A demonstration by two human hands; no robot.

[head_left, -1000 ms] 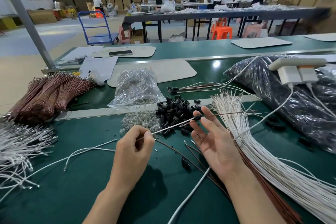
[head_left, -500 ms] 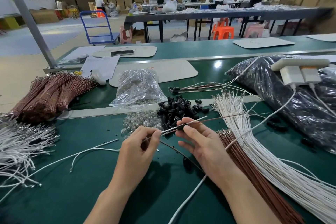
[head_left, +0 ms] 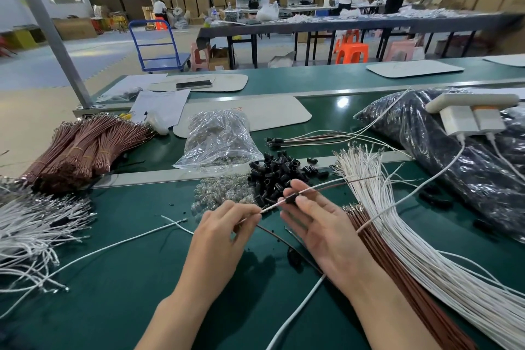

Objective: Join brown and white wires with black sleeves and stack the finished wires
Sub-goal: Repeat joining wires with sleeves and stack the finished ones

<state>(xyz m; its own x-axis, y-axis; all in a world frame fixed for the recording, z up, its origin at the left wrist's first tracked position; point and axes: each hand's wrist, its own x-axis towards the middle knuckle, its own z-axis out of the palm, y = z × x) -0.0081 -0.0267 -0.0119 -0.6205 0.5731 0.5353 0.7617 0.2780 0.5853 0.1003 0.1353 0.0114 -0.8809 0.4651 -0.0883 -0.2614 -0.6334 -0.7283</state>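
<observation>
My left hand pinches the near ends of a white wire and a brown wire held side by side over the green table. My right hand pinches a black sleeve threaded on that pair. The two wires run on up and to the right past the sleeve. Behind my fingers lies a pile of loose black sleeves. To the right, long white wires and brown wires lie in bundles. A few finished wires with black sleeves lie stacked on the belt behind.
Tied brown bundles and loose white wires fill the left side. A clear bag and small glass bulbs sit at centre. A dark plastic bag with white chargers lies right. One stray sleeve lies under my right wrist.
My right hand has come in from open to pinch the sleeve, and the sleeve has slid left along the two wires toward my left hand.
</observation>
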